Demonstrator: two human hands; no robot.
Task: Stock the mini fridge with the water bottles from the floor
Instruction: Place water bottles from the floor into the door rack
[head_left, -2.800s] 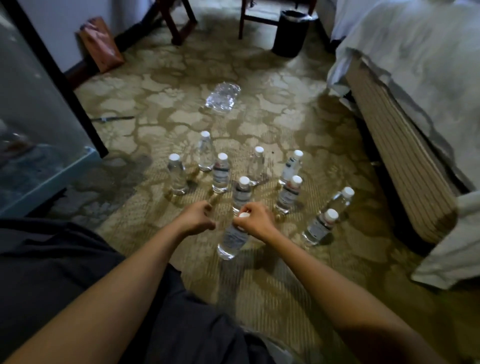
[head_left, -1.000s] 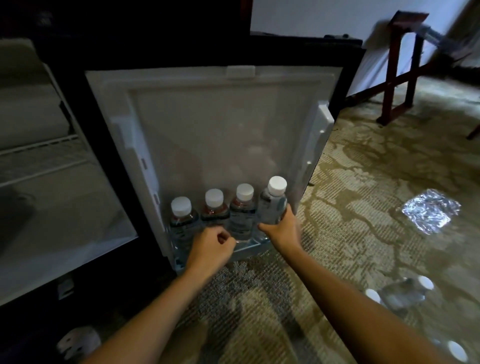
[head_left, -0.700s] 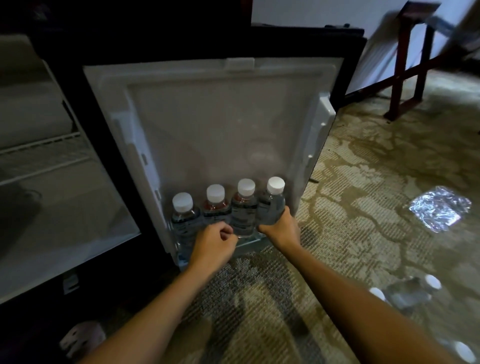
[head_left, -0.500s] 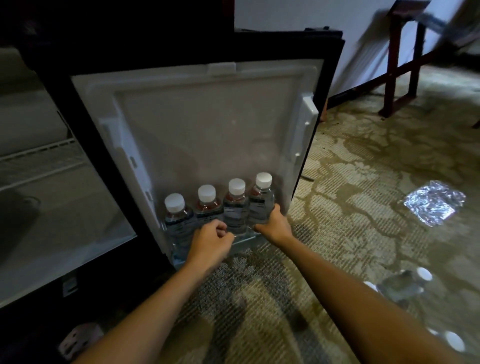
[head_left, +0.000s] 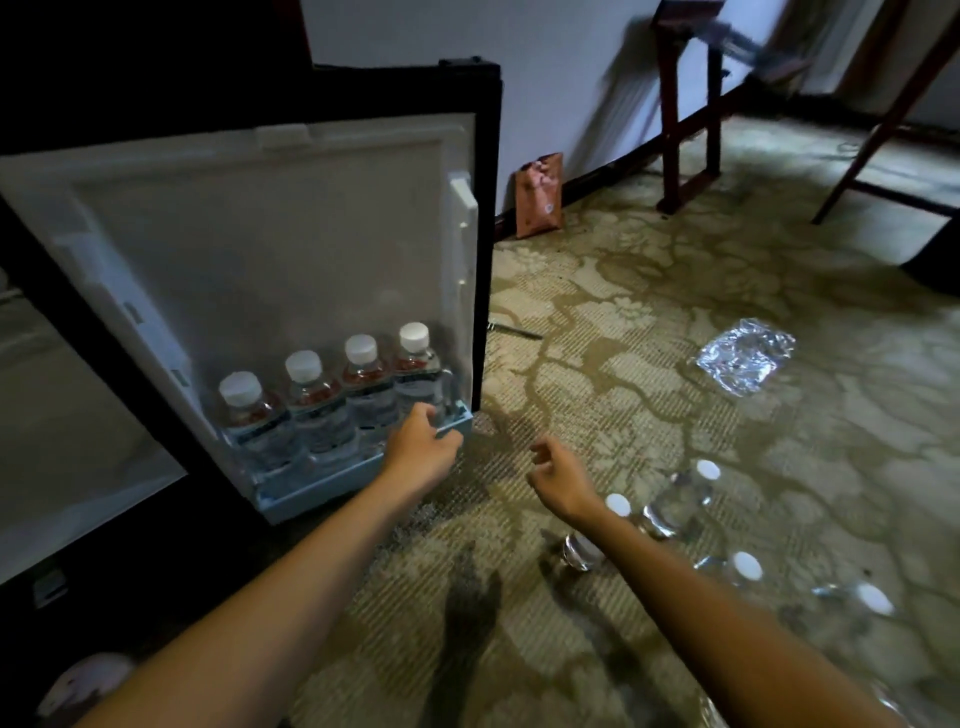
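A cream and olive floral carpet (head_left: 623, 291) covered the floor. At 1 o'clock a brown paper bag (head_left: 540, 195) stood leaning against a pale wall (head_left: 545, 78). Further along the wall, also toward 1 o'clock, stood a dark red wooden stand (head_left: 670, 119). At 3 o'clock a crumpled sheet of clear plastic wrap (head_left: 745, 356) lay flat on the carpet. Near the centre lay a thin dark stick-like object (head_left: 514, 331), too small to identify.
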